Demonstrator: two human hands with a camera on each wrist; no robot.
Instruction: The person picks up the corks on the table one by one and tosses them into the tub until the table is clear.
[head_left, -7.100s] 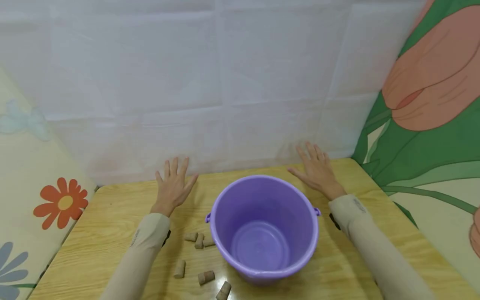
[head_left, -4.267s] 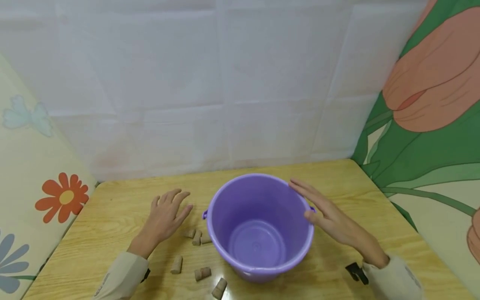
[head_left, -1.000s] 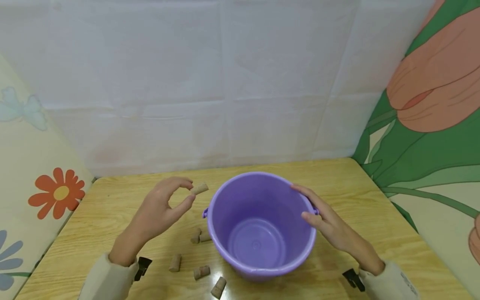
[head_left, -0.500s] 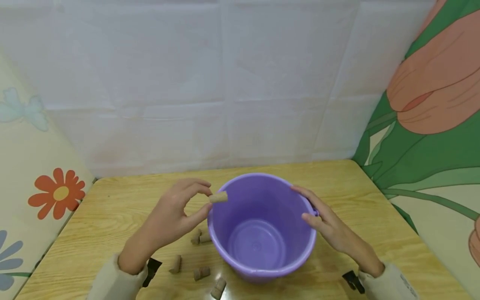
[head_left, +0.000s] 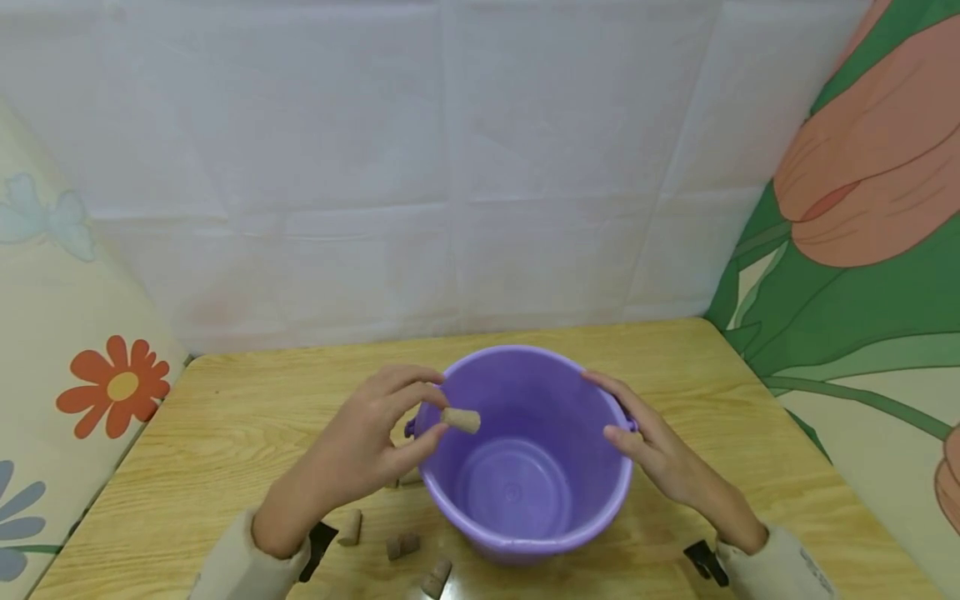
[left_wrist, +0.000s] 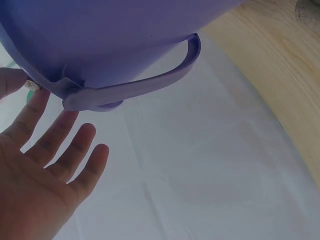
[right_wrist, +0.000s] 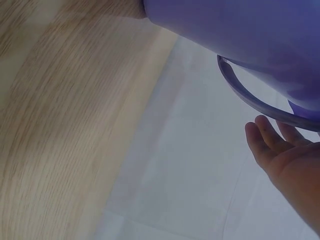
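A purple bucket (head_left: 517, 546) stands upright on the wooden table, its inside floor bare. Between thumb and fingers my left hand (head_left: 360, 442) pinches a cork (head_left: 462, 421), which sticks out over the inside of the bucket's left part. In the left wrist view only a bit of this cork (left_wrist: 31, 85) shows at the fingertips, and the other fingers are spread beside the bucket's handle (left_wrist: 140, 89). My right hand (head_left: 663, 454) holds the bucket's right rim, thumb on the inner side. Its fingers (right_wrist: 257, 142) appear below the handle in the right wrist view.
Left of the bucket lie several more corks: one upright-looking (head_left: 350, 527), one on its side (head_left: 403, 546) and one near the front (head_left: 437, 579). Others are partly hidden by my left hand. A white sheet (head_left: 450, 167) hangs behind the table; painted panels flank it.
Earlier both hands lay flat on the table, apart from the bucket. The right hand came to the rim; the left picked up a cork and has carried it right, over the bucket's opening.
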